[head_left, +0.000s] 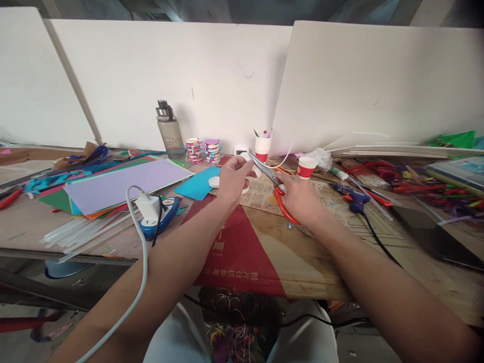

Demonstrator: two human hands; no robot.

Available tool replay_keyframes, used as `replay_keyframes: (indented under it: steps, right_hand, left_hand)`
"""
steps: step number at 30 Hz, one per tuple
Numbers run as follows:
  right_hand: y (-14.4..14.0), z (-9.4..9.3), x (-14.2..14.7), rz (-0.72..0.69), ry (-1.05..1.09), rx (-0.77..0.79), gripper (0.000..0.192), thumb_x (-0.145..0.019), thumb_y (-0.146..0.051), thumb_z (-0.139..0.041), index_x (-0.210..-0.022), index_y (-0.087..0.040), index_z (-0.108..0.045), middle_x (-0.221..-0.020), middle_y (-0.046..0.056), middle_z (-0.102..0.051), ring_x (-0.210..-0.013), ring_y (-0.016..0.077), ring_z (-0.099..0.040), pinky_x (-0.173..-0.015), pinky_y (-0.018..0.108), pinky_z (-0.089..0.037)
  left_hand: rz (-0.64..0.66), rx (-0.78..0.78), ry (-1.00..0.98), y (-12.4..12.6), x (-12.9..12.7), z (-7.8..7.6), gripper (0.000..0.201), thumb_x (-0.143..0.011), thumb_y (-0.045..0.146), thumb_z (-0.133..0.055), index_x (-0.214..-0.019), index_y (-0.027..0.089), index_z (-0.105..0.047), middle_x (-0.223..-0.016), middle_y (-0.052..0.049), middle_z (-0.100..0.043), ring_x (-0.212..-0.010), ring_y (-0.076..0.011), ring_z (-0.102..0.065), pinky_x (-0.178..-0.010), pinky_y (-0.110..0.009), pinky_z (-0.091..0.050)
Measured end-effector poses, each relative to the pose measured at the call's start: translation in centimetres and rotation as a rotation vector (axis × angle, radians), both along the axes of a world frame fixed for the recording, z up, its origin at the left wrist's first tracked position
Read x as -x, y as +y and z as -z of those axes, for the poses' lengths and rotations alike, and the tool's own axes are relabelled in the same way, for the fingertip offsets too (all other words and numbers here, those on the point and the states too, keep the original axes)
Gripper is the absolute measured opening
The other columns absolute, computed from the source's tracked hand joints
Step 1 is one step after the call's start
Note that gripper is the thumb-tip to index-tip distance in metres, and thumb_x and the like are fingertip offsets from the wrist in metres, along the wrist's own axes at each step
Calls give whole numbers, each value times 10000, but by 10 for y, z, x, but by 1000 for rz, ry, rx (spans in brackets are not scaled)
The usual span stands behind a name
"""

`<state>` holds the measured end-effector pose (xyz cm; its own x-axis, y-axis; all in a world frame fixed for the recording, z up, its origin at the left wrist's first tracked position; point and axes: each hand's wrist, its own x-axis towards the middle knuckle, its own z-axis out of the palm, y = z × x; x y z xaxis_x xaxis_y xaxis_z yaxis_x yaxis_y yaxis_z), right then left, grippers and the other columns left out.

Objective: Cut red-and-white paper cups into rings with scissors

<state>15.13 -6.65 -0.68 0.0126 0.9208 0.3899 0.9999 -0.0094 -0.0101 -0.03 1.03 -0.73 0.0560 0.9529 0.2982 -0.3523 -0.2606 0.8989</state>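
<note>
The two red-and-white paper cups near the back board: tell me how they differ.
The paper cup by the board stands farther back and holds pens or sticks; the paper cup to its right sits nearer the right hand and shows nothing sticking out. The first looks taller, the second squatter. Both are upright, white above and red below.

A craft workshop: coloured paper sheets (124, 185), glue sticks (81, 233), tape rolls (203, 149), blue glue gun (351, 198) on a cluttered bench (302, 257).
</note>
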Motion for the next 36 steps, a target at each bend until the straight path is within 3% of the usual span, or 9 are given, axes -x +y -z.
replay_keyframes:
  steps: [7,13,36]
  right_hand:
    - [2,3,-2,8,-11,12,412,-965,-256,-441,-1340,-206,-602,-1201,141,-690,-1001,290,-661,-784,345,-459]
    - [3,6,-2,35,-41,-6,468,-969,-302,-450,-1418,-210,-543,-1201,151,-659,-966,302,-658,-833,384,-452]
    - [4,5,-3,-22,18,9,406,-961,-212,-436,-1329,-171,-603,-1171,144,-709,-1020,281,-667,-832,345,-474]
  left_hand:
    - [133,178,-174,5,1,-2,327,-660,328,-813,-724,179,-530,-665,21,-601,-565,-80,-580,-518,-201,-450]
    - [36,135,-67,-3,-4,0,419,-650,345,-845,-662,187,-457,-627,50,-545,-555,-78,-591,-472,-174,-388]
    - [75,146,-71,-4,-1,-2,454,-600,372,-873,-664,190,-463,-614,44,-537,-550,-85,-583,-459,-174,-417]
